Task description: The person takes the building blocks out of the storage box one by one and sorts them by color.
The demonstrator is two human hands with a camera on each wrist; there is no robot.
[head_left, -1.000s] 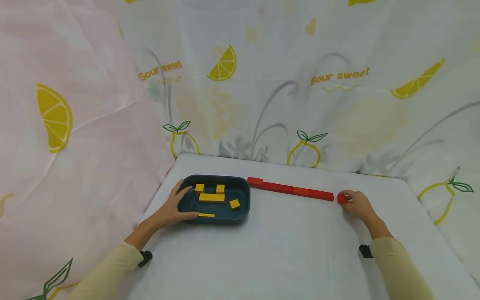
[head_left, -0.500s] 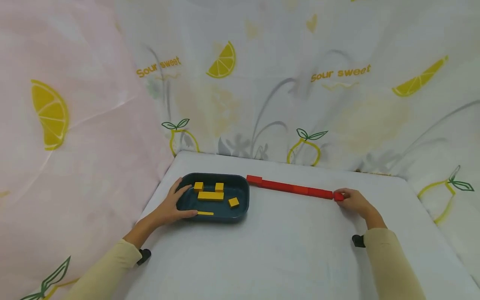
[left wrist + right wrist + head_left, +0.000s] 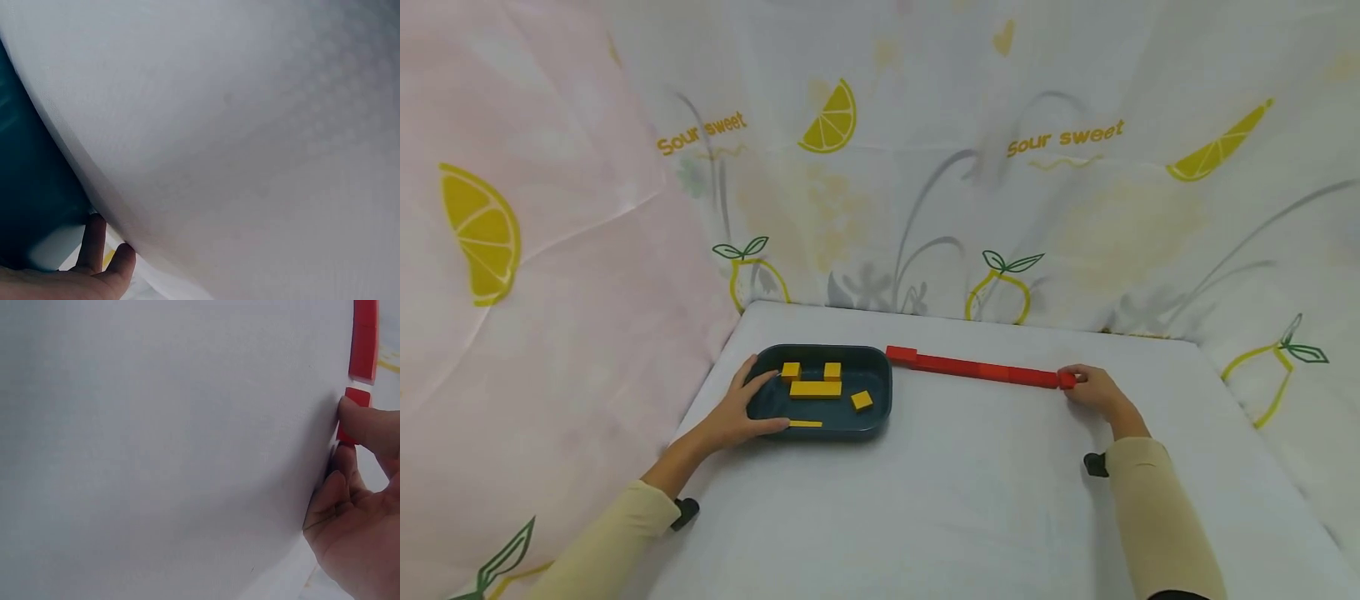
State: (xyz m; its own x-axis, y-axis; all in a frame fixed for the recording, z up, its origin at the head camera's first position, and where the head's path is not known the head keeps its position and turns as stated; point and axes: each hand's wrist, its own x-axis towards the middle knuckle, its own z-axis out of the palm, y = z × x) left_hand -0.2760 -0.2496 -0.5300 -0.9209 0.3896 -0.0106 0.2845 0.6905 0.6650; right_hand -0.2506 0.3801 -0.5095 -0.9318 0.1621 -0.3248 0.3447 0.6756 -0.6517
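Note:
My left hand (image 3: 730,419) holds the left end of a dark blue-green dish (image 3: 850,422), thumb over the near rim and fingers at the left rim. Yellow blocks (image 3: 815,390) lie inside it, long and square, one close to the thumb tip. To the right of the dish runs a row of red blocks (image 3: 955,367) laid end to end. At the row's right end my right hand (image 3: 1093,393) pinches a small red block (image 3: 357,396) between thumb and fingers. The right wrist view shows a narrow gap between this block and the row.
A red block (image 3: 901,356) at the row's left end rises above the others, right beside the dish. White cloth covers the table (image 3: 970,500). Behind it hangs a lemon-print curtain (image 3: 925,167), with a pinkish curtain (image 3: 550,333) along the left.
My right hand has moved left with the small red block, bringing it up to the end of the red row. The left hand keeps its place on the dish; the head view shifts slightly.

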